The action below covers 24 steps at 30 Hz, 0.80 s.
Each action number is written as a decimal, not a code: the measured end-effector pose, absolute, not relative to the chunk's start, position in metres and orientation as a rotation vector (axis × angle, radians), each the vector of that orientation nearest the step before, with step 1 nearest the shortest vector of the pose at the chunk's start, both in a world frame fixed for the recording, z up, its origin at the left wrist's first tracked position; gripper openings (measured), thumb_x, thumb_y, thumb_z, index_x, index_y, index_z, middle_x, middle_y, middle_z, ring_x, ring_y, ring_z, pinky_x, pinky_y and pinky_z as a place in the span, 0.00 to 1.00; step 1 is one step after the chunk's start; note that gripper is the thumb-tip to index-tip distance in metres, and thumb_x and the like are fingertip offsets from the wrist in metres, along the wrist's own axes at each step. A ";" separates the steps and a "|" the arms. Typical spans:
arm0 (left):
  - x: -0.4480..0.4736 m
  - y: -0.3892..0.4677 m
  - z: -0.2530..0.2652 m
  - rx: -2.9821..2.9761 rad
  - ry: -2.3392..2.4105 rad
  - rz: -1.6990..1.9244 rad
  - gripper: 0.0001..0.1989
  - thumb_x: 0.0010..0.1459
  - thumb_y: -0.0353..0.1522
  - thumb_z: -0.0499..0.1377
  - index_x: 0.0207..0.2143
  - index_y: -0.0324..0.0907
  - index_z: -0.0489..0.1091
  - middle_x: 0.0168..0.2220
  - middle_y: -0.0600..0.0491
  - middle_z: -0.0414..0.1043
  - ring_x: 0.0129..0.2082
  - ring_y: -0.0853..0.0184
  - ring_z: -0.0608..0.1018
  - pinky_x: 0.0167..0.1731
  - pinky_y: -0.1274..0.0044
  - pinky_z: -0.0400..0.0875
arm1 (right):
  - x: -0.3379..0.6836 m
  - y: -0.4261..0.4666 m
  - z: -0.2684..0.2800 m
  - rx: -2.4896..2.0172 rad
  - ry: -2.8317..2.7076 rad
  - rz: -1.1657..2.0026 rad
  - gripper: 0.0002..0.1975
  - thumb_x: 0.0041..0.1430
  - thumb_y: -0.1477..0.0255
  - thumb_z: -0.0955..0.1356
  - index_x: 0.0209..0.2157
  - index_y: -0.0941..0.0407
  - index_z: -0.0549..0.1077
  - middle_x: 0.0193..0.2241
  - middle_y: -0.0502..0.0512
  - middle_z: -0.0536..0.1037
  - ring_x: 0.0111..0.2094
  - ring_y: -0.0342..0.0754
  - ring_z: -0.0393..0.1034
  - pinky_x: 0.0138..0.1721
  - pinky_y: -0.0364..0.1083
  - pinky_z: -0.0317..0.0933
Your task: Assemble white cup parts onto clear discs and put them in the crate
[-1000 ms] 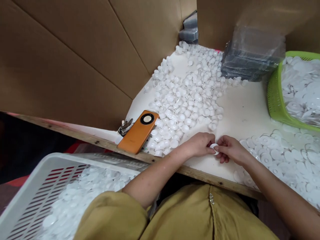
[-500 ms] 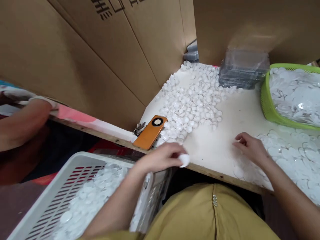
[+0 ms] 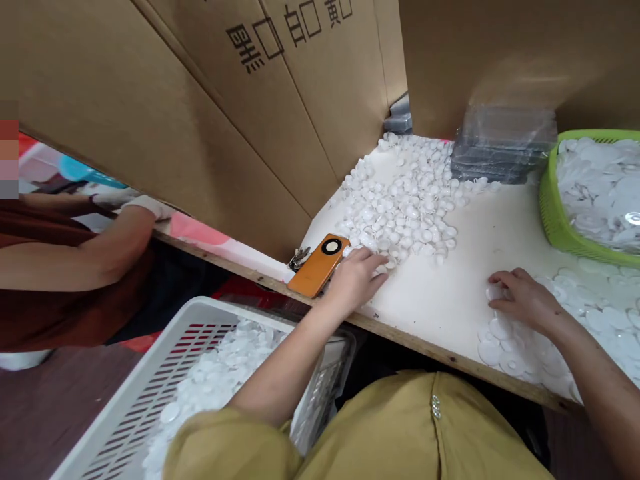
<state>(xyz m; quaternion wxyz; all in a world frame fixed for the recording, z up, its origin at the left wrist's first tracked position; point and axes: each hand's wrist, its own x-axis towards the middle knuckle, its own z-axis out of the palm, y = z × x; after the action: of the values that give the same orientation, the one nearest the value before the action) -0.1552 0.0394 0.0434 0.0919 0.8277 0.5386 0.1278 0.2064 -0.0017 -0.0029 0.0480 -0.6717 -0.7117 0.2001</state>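
The small glossy white plastic cup-shaped pieces lay heaped just right of and beyond the flat orange phone; flat white plastic discs lay well to its right. Just beside the phone, the person's left hand had fingers and thumb parted at the heap's edge, with no piece clearly held. The right hand, over the discs, curved its fingers around something pale; whether it gripped a disc could not be told. This looked like a picking-up step, and the next move seemed to call for the left fingers to pinch one piece without dragging its neighbours. The phone crowded that hand, with metal keys just left of it. Far right of the phone stood a lime-green plastic basket; beyond it, clear-wrapped grey packs; on its near side, a white slotted plastic crate; to its left, past a brown cardboard panel, a co-worker's arm.
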 end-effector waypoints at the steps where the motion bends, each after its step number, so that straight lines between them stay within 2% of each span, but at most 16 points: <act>1: -0.136 0.051 0.039 2.540 1.584 0.329 0.14 0.55 0.31 0.57 0.44 0.41 0.73 0.39 0.47 0.70 0.41 0.60 0.72 0.41 0.71 0.68 | 0.205 -0.001 -0.003 -2.051 -2.177 0.612 0.15 0.50 0.67 0.68 0.42 0.52 0.72 0.36 0.54 0.68 0.30 0.47 0.68 0.32 0.46 0.59; 7: -0.096 0.093 0.029 2.691 1.569 -0.051 0.09 0.52 0.24 0.55 0.34 0.36 0.74 0.40 0.41 0.69 0.42 0.54 0.70 0.38 0.66 0.67 | 0.202 0.000 -0.007 -2.024 -2.165 0.552 0.09 0.49 0.67 0.69 0.33 0.55 0.69 0.34 0.54 0.71 0.31 0.48 0.67 0.30 0.46 0.57; 9: -0.100 0.092 0.031 2.642 1.507 0.025 0.09 0.52 0.25 0.56 0.35 0.37 0.74 0.39 0.42 0.70 0.42 0.56 0.71 0.40 0.67 0.67 | 0.200 0.000 -0.005 -1.999 -2.155 0.581 0.09 0.47 0.68 0.69 0.31 0.54 0.67 0.32 0.52 0.72 0.31 0.48 0.66 0.29 0.45 0.56; 14: -0.094 0.061 0.026 2.178 1.139 0.489 0.15 0.55 0.31 0.58 0.46 0.42 0.72 0.42 0.50 0.73 0.40 0.65 0.73 0.42 0.74 0.68 | 0.191 0.000 0.003 -1.956 -1.976 0.755 0.05 0.50 0.68 0.67 0.30 0.53 0.69 0.27 0.51 0.73 0.29 0.47 0.66 0.29 0.45 0.56; 18: -0.072 0.034 0.004 2.151 0.982 0.487 0.15 0.51 0.34 0.63 0.43 0.43 0.75 0.44 0.49 0.72 0.44 0.63 0.72 0.48 0.72 0.65 | 0.181 -0.005 0.005 -1.839 -1.805 0.961 0.08 0.53 0.64 0.65 0.29 0.53 0.72 0.27 0.51 0.73 0.29 0.47 0.66 0.30 0.46 0.58; 24: -0.065 0.026 -0.012 2.310 0.977 0.437 0.13 0.54 0.31 0.59 0.44 0.42 0.72 0.40 0.50 0.74 0.41 0.64 0.72 0.47 0.72 0.63 | 0.158 -0.016 0.010 -1.641 -1.462 1.421 0.15 0.53 0.57 0.67 0.33 0.54 0.70 0.26 0.50 0.72 0.27 0.45 0.67 0.28 0.44 0.62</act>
<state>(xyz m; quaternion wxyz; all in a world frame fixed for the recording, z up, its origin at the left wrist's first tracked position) -0.0654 0.0260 -0.0118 0.2936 0.8673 0.3670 0.1639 0.1581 -0.0164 0.0105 0.2591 -0.6055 -0.5396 0.5245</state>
